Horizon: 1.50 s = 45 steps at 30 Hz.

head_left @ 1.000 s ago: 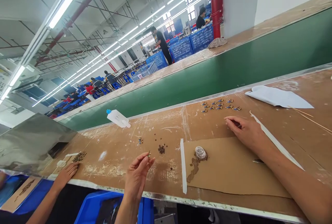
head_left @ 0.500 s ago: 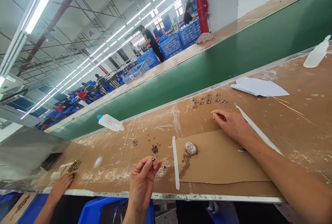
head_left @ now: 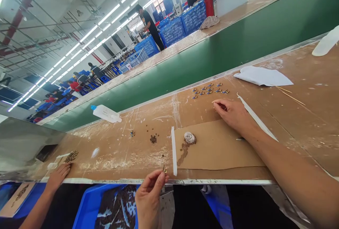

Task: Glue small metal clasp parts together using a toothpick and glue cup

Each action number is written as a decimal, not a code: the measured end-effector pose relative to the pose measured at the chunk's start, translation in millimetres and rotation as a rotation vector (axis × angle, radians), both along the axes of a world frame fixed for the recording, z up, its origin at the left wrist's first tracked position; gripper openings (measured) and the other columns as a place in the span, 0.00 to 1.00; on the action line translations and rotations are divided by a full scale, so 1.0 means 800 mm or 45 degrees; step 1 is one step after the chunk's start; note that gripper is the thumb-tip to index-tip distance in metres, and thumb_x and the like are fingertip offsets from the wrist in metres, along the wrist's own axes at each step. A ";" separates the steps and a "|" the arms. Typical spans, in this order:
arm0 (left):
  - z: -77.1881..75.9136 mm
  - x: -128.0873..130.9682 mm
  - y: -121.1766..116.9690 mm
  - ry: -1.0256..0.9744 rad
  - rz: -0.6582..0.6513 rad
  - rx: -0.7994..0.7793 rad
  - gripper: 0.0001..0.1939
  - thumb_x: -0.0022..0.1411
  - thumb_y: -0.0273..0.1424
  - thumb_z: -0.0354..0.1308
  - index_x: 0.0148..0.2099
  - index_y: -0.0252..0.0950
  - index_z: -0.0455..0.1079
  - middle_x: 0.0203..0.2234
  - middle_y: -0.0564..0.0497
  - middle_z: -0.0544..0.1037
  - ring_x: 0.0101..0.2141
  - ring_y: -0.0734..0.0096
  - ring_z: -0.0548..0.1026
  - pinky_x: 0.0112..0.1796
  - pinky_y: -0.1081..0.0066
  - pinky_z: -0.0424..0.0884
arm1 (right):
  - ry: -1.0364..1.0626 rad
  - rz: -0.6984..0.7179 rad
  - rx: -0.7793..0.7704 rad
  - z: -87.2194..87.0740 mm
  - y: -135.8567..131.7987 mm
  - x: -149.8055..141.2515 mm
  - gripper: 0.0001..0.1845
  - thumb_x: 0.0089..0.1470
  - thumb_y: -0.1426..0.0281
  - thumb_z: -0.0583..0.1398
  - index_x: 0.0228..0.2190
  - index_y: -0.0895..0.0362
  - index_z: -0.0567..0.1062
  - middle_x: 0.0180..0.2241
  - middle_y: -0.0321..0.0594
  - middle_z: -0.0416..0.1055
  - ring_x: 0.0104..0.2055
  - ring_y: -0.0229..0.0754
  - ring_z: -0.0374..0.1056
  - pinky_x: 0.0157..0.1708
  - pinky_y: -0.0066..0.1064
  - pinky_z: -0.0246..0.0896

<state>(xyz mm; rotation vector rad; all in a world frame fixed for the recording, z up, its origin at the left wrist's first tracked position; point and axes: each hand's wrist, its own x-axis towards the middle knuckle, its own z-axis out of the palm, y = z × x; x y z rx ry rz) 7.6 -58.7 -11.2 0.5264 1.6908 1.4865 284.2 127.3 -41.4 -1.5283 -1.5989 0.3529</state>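
My left hand [head_left: 149, 197] is at the table's near edge, thumb and forefinger pinched on a small brass part [head_left: 164, 169] held upright. My right hand [head_left: 233, 114] rests on the brown tabletop [head_left: 304, 126], fingers drawn together over something small and dark that I cannot make out. Just beyond its fingertips lies a cluster of several small blue-and-gold pieces [head_left: 210, 90]. A little pile of dark brass bits [head_left: 153, 139] and one separate piece [head_left: 131, 134] lie between my two hands, further back.
A round glue-stained lid [head_left: 190, 137] sits on a cardboard sheet [head_left: 225, 151], with white strips [head_left: 173, 151] either side. A white squeeze bottle [head_left: 106, 113] lies by the green conveyor belt [head_left: 212, 63]. Another person's hand [head_left: 57, 176] rests at far left near a brass pile [head_left: 71, 156]. Blue bin [head_left: 90, 207] below.
My left hand has drawn back from over the table to its near edge, still pinching the brass part. The view has tipped downward. My right hand stays in place.
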 end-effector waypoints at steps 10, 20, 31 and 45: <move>-0.062 0.016 -0.046 0.082 0.158 -0.009 0.19 0.36 0.36 0.73 0.33 0.35 0.77 0.27 0.51 0.80 0.30 0.73 0.76 0.35 0.78 0.74 | -0.012 -0.014 0.033 -0.005 0.000 0.002 0.12 0.50 0.66 0.52 0.29 0.55 0.75 0.30 0.39 0.74 0.30 0.40 0.67 0.31 0.30 0.57; -0.073 0.020 -0.051 0.105 0.201 0.000 0.17 0.39 0.35 0.72 0.33 0.35 0.77 0.29 0.51 0.80 0.34 0.72 0.77 0.39 0.76 0.73 | -0.017 0.001 0.044 -0.004 0.000 0.002 0.12 0.51 0.65 0.53 0.29 0.55 0.75 0.28 0.39 0.74 0.28 0.39 0.67 0.32 0.32 0.60; -0.081 0.017 -0.052 0.159 0.190 0.058 0.14 0.40 0.34 0.72 0.32 0.36 0.77 0.29 0.52 0.80 0.34 0.70 0.77 0.40 0.74 0.74 | -0.042 -0.005 0.027 -0.003 -0.001 0.003 0.12 0.52 0.66 0.53 0.31 0.56 0.75 0.29 0.39 0.74 0.29 0.39 0.67 0.33 0.32 0.61; -0.093 0.011 -0.045 -0.247 0.116 0.106 0.15 0.36 0.33 0.74 0.28 0.37 0.75 0.26 0.54 0.80 0.31 0.71 0.78 0.44 0.66 0.74 | -0.037 -0.009 0.006 -0.003 -0.001 0.003 0.11 0.51 0.67 0.53 0.30 0.55 0.75 0.29 0.39 0.74 0.28 0.39 0.67 0.33 0.32 0.60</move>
